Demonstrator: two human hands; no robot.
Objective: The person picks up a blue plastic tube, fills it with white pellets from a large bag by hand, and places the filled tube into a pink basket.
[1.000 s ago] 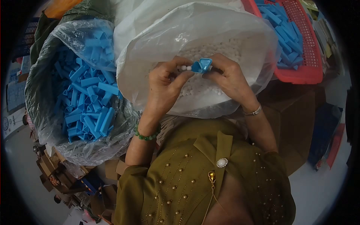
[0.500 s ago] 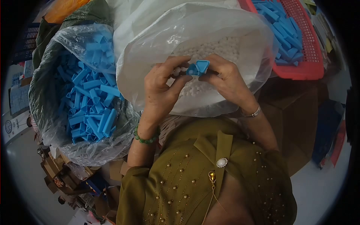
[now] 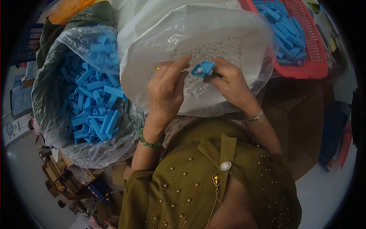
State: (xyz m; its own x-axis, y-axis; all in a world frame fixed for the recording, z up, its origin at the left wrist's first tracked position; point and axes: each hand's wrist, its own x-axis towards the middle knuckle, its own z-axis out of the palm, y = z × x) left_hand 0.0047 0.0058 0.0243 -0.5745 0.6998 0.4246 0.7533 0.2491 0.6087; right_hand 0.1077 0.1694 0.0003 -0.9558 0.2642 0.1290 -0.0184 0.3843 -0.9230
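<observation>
In my right hand is a small blue triangular tube, gripped between thumb and fingers. Its triangular cap is flipped up beside the mouth, and a white ball shows inside. My left hand is just left of the tube, apart from it, with its back toward me. Its fingers are stretched out and its palm is hidden. Both hands are over a clear plastic bag containing many small white balls.
To the left, a plastic-lined sack is filled with blue triangular tubes. A red basket at the upper right holds more blue pieces. A cardboard box stands below the basket, and several boxes lie at lower left.
My left hand has drawn away from the tube and its fingers have straightened. White balls seen at its fingers before are now out of sight. The tube's mouth is uncovered.
</observation>
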